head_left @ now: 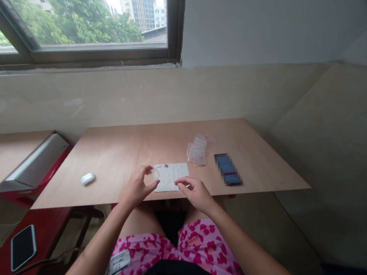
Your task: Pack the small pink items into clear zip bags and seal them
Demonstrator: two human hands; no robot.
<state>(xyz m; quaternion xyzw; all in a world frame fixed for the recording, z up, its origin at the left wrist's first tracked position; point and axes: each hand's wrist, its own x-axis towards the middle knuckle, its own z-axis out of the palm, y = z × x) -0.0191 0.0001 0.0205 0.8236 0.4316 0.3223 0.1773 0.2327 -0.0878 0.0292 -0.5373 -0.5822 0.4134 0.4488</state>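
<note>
My left hand (139,186) is at the left edge of a white sheet (171,177). Its thumb and fingers are curved around a thin, clear loop (156,174) that looks like a coil of transparent thread. Over the sheet's lower right corner, my right hand (196,193) has its thumb and index finger pinched together. Whatever is between those fingertips is too small to make out. A few tiny red and pink pieces (166,166) lie near the top of the sheet.
Clear plastic bags (198,150) lie behind the sheet on the wooden table (118,144). A dark phone (228,170) is on the right, a white earbud case (87,179) on the left. Another phone (23,247) rests on a red bench (45,230) below.
</note>
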